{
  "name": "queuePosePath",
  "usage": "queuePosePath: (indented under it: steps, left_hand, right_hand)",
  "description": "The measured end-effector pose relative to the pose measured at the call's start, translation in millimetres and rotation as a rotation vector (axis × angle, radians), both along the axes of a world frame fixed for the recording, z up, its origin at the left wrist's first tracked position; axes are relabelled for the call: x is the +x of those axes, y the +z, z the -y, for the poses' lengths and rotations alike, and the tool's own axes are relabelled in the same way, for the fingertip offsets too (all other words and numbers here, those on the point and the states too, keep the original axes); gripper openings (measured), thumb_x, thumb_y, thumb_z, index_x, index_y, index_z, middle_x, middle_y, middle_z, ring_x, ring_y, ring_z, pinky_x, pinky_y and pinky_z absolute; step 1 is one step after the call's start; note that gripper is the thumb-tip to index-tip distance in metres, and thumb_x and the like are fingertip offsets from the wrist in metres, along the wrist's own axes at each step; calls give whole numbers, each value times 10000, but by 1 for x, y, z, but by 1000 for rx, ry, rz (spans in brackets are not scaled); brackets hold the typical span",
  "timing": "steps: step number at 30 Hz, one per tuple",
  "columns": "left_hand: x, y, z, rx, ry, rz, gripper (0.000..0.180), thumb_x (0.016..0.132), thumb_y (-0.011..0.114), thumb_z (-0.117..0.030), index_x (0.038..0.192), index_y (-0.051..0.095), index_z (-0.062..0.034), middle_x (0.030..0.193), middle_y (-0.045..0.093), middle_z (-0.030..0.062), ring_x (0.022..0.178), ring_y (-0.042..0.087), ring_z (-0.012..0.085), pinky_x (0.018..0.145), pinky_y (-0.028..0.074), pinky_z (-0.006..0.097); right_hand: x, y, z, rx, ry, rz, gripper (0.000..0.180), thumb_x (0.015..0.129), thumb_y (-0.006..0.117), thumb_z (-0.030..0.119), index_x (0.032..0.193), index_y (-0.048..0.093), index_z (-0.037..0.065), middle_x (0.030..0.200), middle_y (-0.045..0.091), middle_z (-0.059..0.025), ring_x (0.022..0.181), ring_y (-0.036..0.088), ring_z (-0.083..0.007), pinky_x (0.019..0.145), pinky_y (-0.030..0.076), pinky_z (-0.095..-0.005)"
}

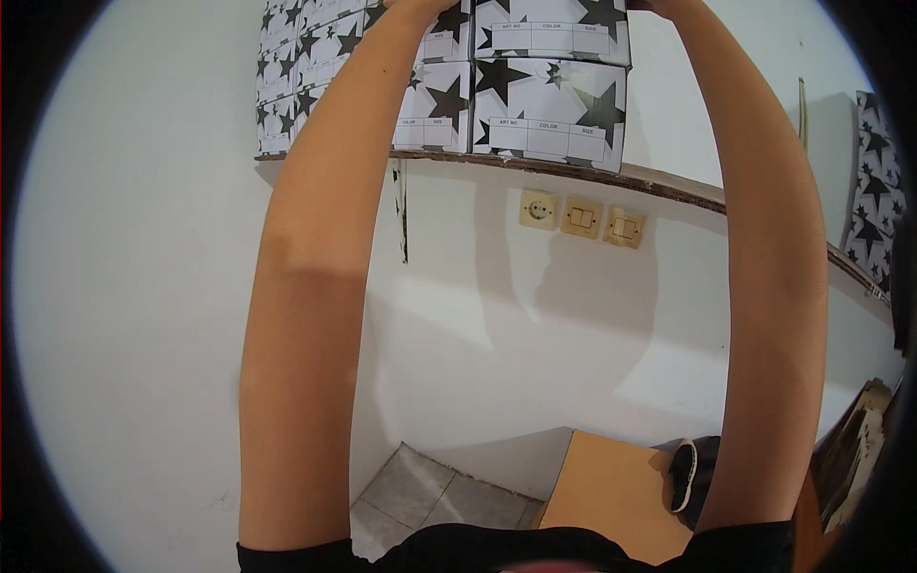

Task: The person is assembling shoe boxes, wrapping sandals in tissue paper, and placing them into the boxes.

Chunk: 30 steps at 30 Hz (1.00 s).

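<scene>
Both my arms reach up and away over a wall shelf stacked with white shoe boxes printed with black stars. My left hand (420, 4) is cut off by the top edge, in front of the boxes left of the nearest column. At the right side of the upper shoe box (554, 33) is my right hand (664, 6), also mostly out of the picture. Directly under that box sits the lower shoe box (549, 110), its label facing me. The fingers of both hands are largely outside the view, so their grip cannot be made out.
The shelf edge (669, 188) runs along the white wall, above a socket (538, 208) and two switches (581, 218). Below stands an orange-brown tabletop (611, 487) with a black shoe (684, 475). More star-patterned boxes (871, 191) stand at far right, above cardboard (860, 449).
</scene>
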<state>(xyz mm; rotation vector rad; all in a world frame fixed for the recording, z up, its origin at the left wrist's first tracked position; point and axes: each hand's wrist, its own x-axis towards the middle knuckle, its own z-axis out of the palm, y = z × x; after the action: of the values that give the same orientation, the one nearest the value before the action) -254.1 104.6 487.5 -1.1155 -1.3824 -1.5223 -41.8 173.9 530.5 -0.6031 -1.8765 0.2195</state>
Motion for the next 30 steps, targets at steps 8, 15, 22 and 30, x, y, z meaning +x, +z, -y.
queuePosePath:
  steps: [8, 15, 22, 30]
  left_hand:
    - [7, -6, 2, -10, -32, 96, 760, 620, 733, -541, 1188, 483, -103, 1265, 393, 172, 1182, 340, 356, 968, 303, 483]
    - [9, -8, 3, -20, -33, 116, 731, 636, 728, -521, 1191, 470, -123, 1281, 381, 141, 1196, 328, 348, 954, 299, 518]
    - [26, -13, -11, 152, 80, 72, 604, 672, 706, -410, 1165, 467, -154, 1298, 338, 123, 1225, 273, 339, 952, 253, 566]
    - [109, -18, -28, 499, 85, -26, 413, 674, 653, -261, 1053, 505, -193, 1295, 306, 123, 1242, 201, 347, 952, 187, 581]
  right_hand:
    - [-4, 5, -14, -17, 45, 28, 705, 826, 480, 577, 1091, 533, -74, 963, 599, -148, 823, 588, -240, 704, 497, -372]
    - [-7, 0, -17, -16, 89, -36, 751, 813, 457, 616, 1069, 539, -85, 970, 590, -157, 854, 575, -242, 720, 483, -376]
    - [17, -6, -47, 179, -83, -118, 866, 841, 335, 635, 1205, 367, -150, 1189, 432, -305, 1149, 405, -348, 945, 334, -412]
    - [100, -48, 0, 290, -329, 159, 666, 881, 402, 482, 1243, 381, -76, 1266, 387, -317, 1191, 386, -403, 986, 337, -425]
